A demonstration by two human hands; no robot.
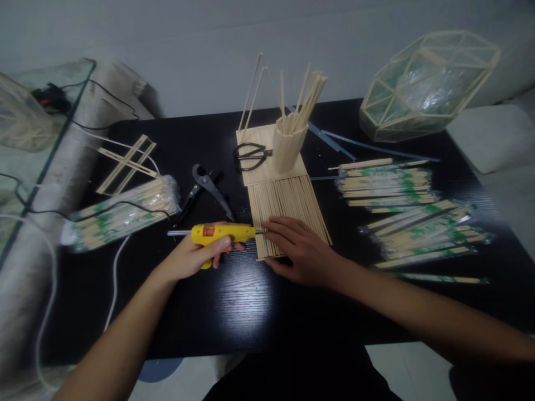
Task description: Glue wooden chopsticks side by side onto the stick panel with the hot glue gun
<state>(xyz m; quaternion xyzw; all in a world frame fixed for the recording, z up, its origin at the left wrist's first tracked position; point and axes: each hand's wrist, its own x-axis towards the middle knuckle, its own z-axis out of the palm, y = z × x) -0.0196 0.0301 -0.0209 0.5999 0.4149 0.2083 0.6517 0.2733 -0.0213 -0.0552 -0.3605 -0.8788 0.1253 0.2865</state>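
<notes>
My left hand (196, 255) grips a yellow hot glue gun (228, 233), its nozzle pointing right at the near left part of a mat of thin wooden sticks (288, 203). A glue stick (179, 233) pokes out of the gun's back end. My right hand (298, 248) lies over the near end of the mat, fingers extended and fingertips close to the nozzle. Behind the mat is a flat wooden board (257, 174). On it stand a cup made of sticks (288, 147), filled with loose sticks (311, 100), and black-handled scissors (253, 156).
Pliers (209, 186) lie left of the mat. Wrapped chopsticks (121, 214) and crossed sticks (127, 164) are farther left, with cables nearby. More wrapped chopsticks (426, 234) lie right. A faceted stick-framed form (426, 89) stands at the back right of the black table (184, 317).
</notes>
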